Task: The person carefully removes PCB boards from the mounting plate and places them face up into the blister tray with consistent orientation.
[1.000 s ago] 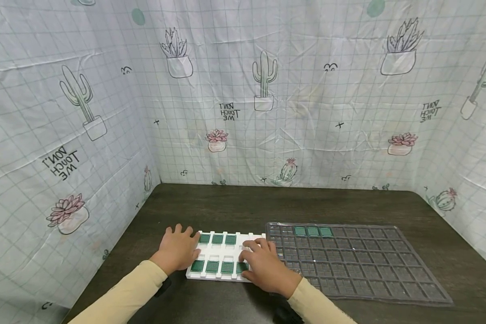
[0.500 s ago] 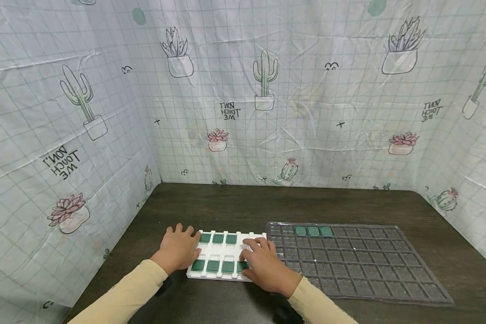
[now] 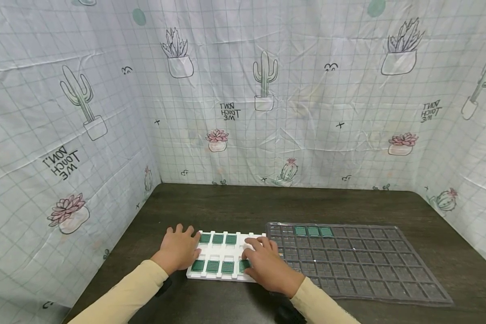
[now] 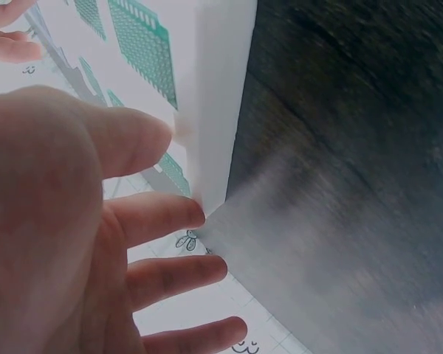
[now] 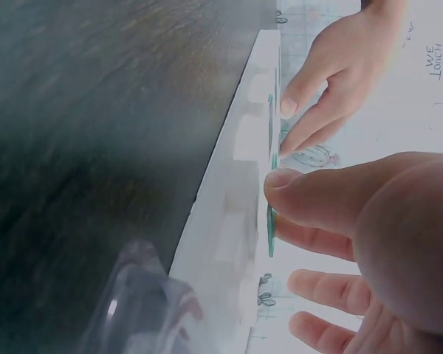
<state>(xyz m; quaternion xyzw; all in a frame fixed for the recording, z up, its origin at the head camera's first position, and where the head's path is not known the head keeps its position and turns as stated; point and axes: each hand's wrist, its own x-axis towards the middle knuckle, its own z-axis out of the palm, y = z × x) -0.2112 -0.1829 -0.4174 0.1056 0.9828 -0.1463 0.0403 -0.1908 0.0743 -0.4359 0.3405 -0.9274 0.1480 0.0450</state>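
Observation:
A white slotted tray (image 3: 209,250) lies on the dark table, with green dotted square chips in two rows. My left hand (image 3: 177,249) steadies its left end; in the left wrist view the thumb (image 4: 136,140) and index finger touch the tray's edge, the other fingers spread. Over the tray's right end, my right hand (image 3: 270,266) has thumb and index finger at opposite edges of a green chip (image 3: 244,266) in the near row. The right wrist view shows the thumb (image 5: 284,184) against that chip, other fingers extended. The hand hides part of the tray's right end.
To the right, close to the white tray, lies a large clear plastic tray (image 3: 368,258) with many compartments. Several of these are bare; three green chips (image 3: 313,231) sit in its far row. A patterned cloth (image 3: 263,135) hangs behind the table (image 3: 227,204).
My right hand has shifted slightly to the right, so more of the chip under its fingers shows. The left hand and both trays hold their places.

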